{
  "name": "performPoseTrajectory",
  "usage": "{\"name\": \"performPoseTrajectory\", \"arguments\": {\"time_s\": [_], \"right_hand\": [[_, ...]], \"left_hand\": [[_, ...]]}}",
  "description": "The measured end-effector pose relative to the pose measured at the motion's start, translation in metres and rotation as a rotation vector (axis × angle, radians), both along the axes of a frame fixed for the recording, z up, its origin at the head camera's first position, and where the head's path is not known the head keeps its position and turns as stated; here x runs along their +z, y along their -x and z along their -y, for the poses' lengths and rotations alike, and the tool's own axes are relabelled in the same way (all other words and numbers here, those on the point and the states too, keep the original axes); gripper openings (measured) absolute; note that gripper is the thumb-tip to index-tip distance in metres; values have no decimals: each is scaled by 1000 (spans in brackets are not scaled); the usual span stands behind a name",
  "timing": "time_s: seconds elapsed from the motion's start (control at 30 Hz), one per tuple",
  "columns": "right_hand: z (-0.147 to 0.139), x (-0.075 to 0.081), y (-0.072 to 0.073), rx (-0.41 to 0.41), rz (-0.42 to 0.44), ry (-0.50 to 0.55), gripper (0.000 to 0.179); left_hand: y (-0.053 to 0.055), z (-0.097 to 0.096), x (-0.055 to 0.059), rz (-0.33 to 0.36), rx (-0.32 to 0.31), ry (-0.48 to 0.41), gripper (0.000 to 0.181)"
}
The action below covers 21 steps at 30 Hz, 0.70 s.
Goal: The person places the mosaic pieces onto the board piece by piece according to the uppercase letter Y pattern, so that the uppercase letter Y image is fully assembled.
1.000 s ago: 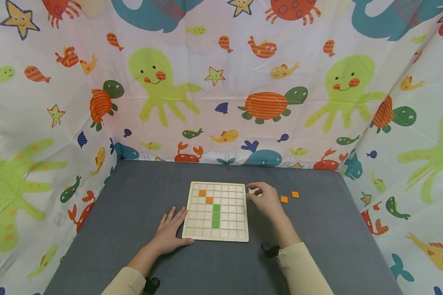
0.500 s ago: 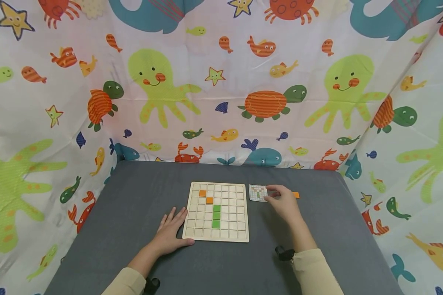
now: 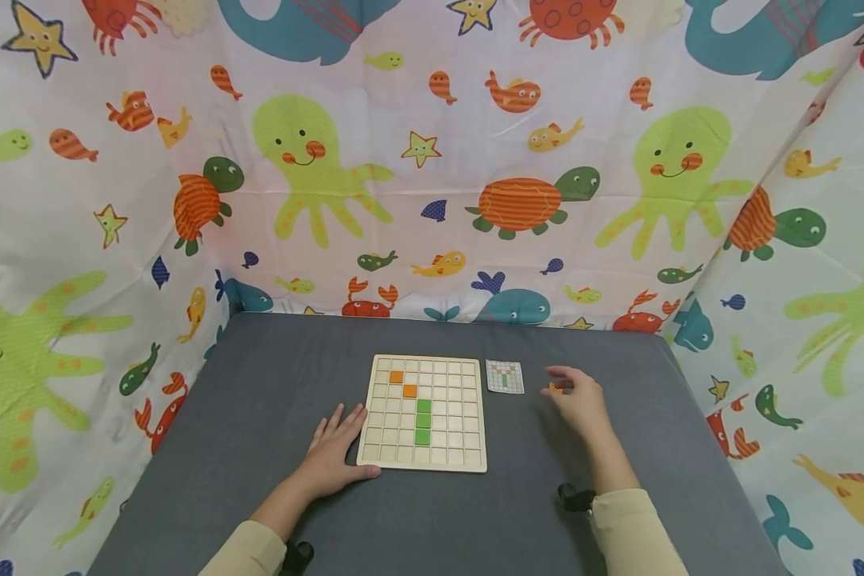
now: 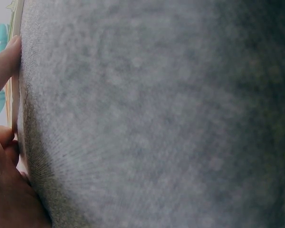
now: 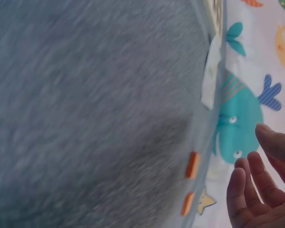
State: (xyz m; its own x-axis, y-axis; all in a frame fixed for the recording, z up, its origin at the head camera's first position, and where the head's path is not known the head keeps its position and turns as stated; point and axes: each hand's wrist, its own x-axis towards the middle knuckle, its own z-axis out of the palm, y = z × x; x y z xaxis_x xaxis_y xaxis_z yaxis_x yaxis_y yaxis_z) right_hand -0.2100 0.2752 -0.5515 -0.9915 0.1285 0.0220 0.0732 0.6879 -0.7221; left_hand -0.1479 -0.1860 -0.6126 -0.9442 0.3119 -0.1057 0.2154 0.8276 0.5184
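Observation:
A square wooden grid board (image 3: pixel 486 448) lies on the table with orange tiles (image 3: pixel 410 391) and green tiles (image 3: pixel 422 422) in its cells. My left hand (image 3: pixel 334 462) rests at the board's lower left corner, fingers spread along the left side, thumb by the front edge. My right hand (image 3: pixel 579 400) hovers right of a small grid-printed card (image 3: pixel 505 377), partly covering an orange tile (image 3: pixel 556 387) in the head view. The right wrist view shows that hand's thumb and fingers apart, holding nothing. Two loose orange tiles, one nearer (image 5: pixel 193 165) and one farther (image 5: pixel 187 204), lie on the cloth there.
A dark grey cloth (image 3: pixel 259 376) covers the table. A curtain (image 3: pixel 403 272) printed with sea animals hangs behind the table and along both sides.
My right hand has moved right, away from the card beside the board, to the loose orange tiles. The card is now fully uncovered. My left hand has stayed at the board.

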Motion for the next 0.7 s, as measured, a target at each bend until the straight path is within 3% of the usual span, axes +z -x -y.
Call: {"name": "performPoseTrajectory", "arguments": {"time_s": [0.3, 0.7], "right_hand": [[-12, -16, 5, -36, 73, -43, 43], [-21, -33, 11, 1, 155, -88, 45]], "left_hand": [[1, 2, 0, -5, -1, -4, 114], [1, 1, 0, 26, 0, -10, 114]]}}
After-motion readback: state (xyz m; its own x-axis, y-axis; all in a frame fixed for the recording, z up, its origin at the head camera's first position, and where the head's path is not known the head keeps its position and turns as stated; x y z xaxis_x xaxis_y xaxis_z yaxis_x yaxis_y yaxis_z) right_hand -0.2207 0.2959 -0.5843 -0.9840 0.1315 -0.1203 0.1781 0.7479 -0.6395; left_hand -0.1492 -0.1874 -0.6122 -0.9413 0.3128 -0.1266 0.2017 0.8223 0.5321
